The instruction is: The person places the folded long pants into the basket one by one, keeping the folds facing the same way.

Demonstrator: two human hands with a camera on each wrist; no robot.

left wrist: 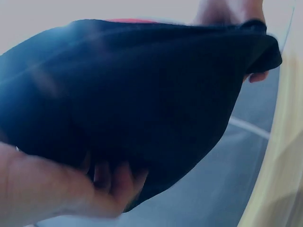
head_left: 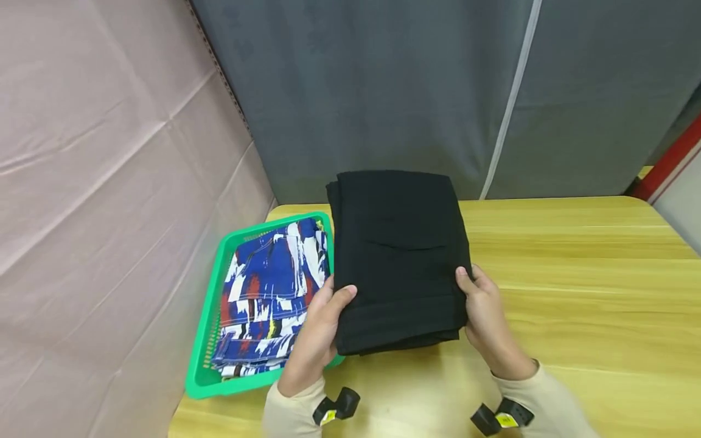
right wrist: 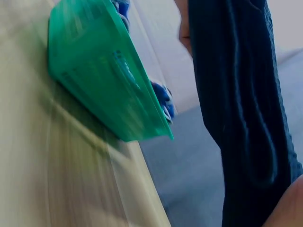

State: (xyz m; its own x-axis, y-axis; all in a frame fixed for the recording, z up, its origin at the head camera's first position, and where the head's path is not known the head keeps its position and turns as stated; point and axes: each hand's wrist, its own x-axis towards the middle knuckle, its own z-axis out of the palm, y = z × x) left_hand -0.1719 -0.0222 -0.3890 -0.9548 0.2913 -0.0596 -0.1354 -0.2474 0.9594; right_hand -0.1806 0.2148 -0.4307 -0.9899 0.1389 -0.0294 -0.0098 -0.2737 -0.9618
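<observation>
A folded black garment (head_left: 402, 261) is held up above the table between both hands. My left hand (head_left: 323, 322) grips its near left edge, thumb on top and fingers underneath. On the opposite edge my right hand (head_left: 487, 316) holds it the same way, thumb over the top. In the right wrist view, the side of the black garment (right wrist: 241, 104) shows its stacked folded layers. The left wrist view has the left hand (left wrist: 71, 184) curled at the dark cloth (left wrist: 142, 104), with the other hand at the far edge.
Left of the garment, a green plastic basket (head_left: 205, 340) stands on the wooden table (head_left: 575, 292). It holds folded blue, white and red patterned clothes (head_left: 268, 274). A grey curtain (head_left: 383, 91) hangs behind the table, and a pale pink cloth wall (head_left: 109, 182) rises on the left.
</observation>
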